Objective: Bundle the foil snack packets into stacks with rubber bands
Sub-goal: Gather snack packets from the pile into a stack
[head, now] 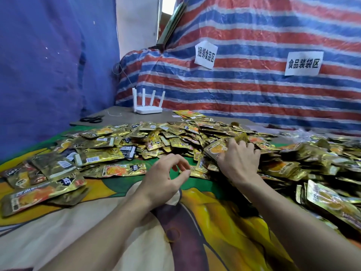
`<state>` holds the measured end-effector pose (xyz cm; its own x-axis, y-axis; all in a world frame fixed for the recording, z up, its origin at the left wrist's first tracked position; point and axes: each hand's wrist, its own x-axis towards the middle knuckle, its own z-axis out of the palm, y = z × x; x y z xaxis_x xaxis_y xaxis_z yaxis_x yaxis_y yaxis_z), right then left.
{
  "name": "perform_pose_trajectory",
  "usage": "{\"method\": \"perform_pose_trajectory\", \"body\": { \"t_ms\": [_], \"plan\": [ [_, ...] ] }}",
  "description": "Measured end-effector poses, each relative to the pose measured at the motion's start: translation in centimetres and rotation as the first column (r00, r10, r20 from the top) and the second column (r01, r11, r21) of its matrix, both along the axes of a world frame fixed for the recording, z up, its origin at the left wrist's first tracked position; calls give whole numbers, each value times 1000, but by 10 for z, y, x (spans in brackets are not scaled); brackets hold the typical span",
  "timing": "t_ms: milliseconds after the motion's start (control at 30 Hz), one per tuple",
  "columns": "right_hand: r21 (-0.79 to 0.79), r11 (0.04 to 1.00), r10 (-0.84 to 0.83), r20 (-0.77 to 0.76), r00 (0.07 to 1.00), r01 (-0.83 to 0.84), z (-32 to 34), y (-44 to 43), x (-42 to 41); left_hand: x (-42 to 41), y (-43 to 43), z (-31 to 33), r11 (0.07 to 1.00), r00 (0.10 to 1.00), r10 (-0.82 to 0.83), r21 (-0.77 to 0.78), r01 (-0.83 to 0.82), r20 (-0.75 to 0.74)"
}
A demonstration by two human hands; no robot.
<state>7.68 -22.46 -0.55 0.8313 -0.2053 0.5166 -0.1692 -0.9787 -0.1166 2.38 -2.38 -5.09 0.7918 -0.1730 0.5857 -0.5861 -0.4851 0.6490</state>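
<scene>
Head view: right hand (238, 160) grips packets (175, 137), left hand (164, 178) loosely curled, router (147, 107) behind.

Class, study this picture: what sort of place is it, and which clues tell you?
Probably a makeshift food-packing workroom: foil snack packets lie heaped on the table, striped tarpaulin serves as walls, and paper signs label food bundling and bagging areas.
</scene>
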Motion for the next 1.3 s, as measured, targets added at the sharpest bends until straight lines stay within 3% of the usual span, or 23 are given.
{"method": "perform_pose_trajectory", "body": {
  "t_ms": [133, 267, 433, 633, 767, 833, 900, 1000, 1067, 1167, 1300],
  "plan": [
    [-17, 1000, 17, -38, 999, -18, 0, 2, -1, 0, 1, -2, 999, 1000, -14, 40, 14, 3],
    [-89, 995, 37, 26, 999, -35, -4, 11, -7, 1, 3, -1, 999, 1000, -5, 34, 5, -1],
    [-115, 948, 307, 86, 948, -297, -17, 35, -22, 3, 12, 10, 989, 990, 143, 25, -143, 0],
    [7, 764, 644, 27, 764, -645, -27, 84, -37, -9, 49, 32, 881, 908, 397, 334, -336, -134],
    [76, 683, 731, -70, 679, -727, -32, 125, -38, -21, 94, 45, 708, 773, 618, 529, -468, -143],
    [137, 661, 750, -124, 650, -737, -33, 144, -34, -29, 121, 51, 611, 704, 682, 682, -402, -196],
    [192, 650, 760, -163, 629, -736, -34, 161, -27, -37, 153, 60, 483, 639, 724, 852, -201, -259],
    [268, 641, 767, -232, 598, -719, -32, 183, -13, -43, 197, 71, 383, 534, 760, 919, 92, -371],
    [308, 649, 760, -295, 579, -695, -32, 196, -5, -41, 218, 74, 377, 499, 772, 916, 139, -394],
    [363, 671, 738, -410, 537, -646, -37, 209, 4, -31, 243, 67, 394, 542, 753, 915, 84, -373],
    [387, 693, 716, -470, 517, -608, -42, 221, 11, -21, 260, 49, 584, 598, 638, 811, 34, -485]
  ]
}}
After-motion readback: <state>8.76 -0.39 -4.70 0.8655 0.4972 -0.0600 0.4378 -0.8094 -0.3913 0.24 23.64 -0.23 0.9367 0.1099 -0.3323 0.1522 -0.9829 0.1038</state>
